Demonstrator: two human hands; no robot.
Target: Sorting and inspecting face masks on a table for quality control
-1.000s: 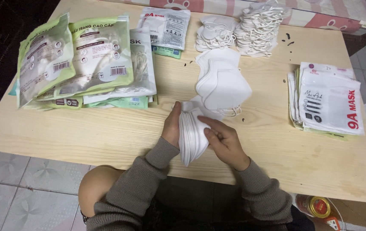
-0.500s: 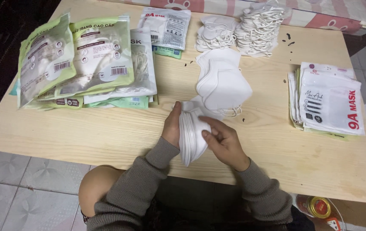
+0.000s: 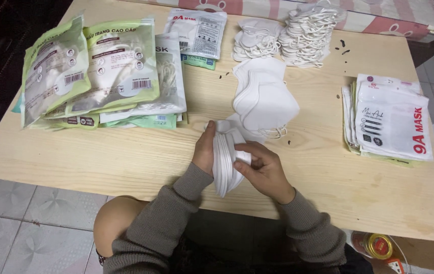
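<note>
A stack of folded white face masks (image 3: 225, 161) stands on edge at the near side of the wooden table (image 3: 100, 162). My left hand (image 3: 204, 150) presses against its left side. My right hand (image 3: 263, 170) grips its right side, fingers curled onto the top masks. Just beyond lies a loose pile of white masks (image 3: 263, 99), flat on the table.
Green and white packaged mask bags (image 3: 100, 73) are heaped at the left. A stack of white and red packets (image 3: 392, 122) sits at the right. More loose masks and ear loops (image 3: 303, 33) lie at the far edge, beside one flat packet (image 3: 196, 33). A tin (image 3: 376, 246) is on the floor.
The stack stays between both hands. My right fingers have shifted slightly on the top masks; nothing else has moved.
</note>
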